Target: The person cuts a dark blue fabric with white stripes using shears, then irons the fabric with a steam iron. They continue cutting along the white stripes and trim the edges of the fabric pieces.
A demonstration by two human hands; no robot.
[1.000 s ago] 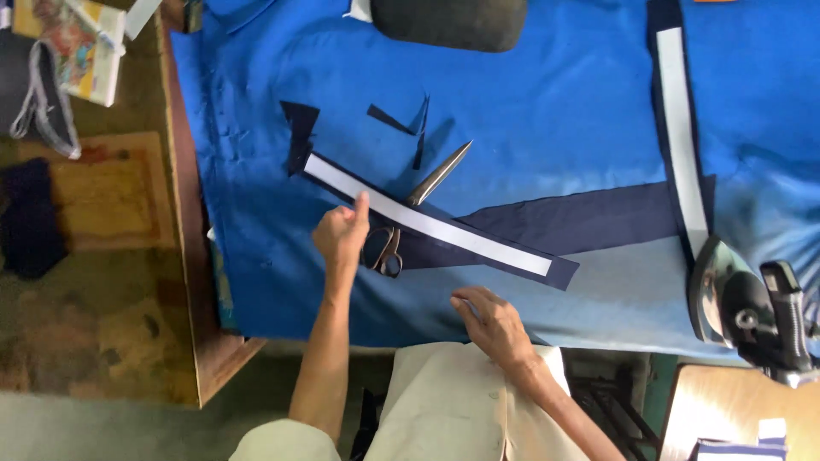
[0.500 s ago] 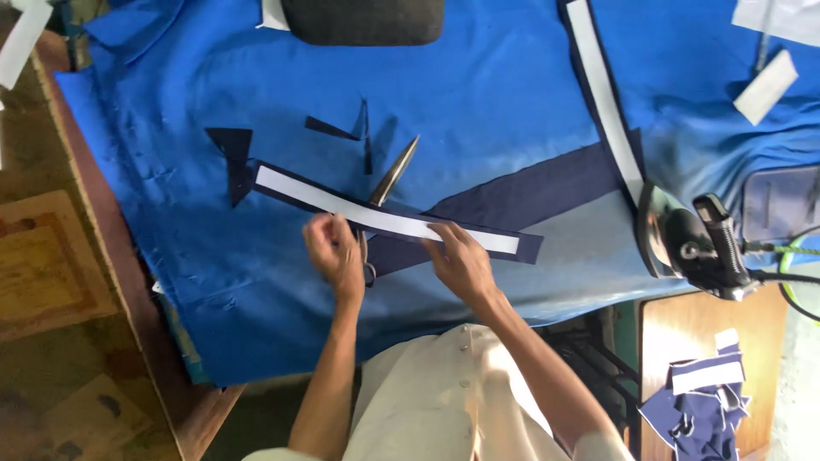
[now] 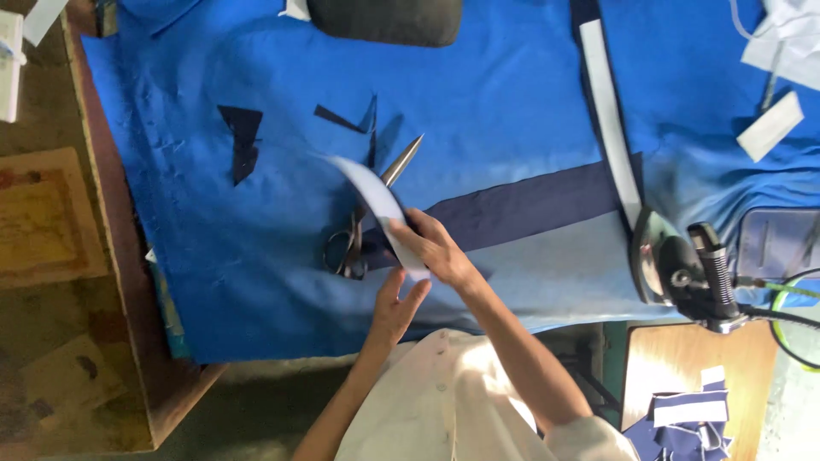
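Observation:
My right hand (image 3: 437, 249) grips the near end of a white fabric strip (image 3: 374, 198), which curls up off the blue cloth (image 3: 256, 256) toward the far left. My left hand (image 3: 395, 304) sits just below it with fingers stretched out, its fingertips by the strip's near end. Metal scissors (image 3: 354, 235) lie on the cloth partly under the lifted strip. A dark navy fabric band (image 3: 530, 201) runs to the right from beneath my right hand.
An iron (image 3: 679, 266) stands at the table's right front edge. A second white strip (image 3: 608, 119) lies above it. Navy scraps (image 3: 241, 141) lie at the left, a dark cushion (image 3: 384, 19) at the far edge. A small side table (image 3: 683, 376) holds navy pieces.
The white strip lay flat on the navy band with both hands pressing it; now my right hand has lifted it so it curls upward, and my left hand has dropped below.

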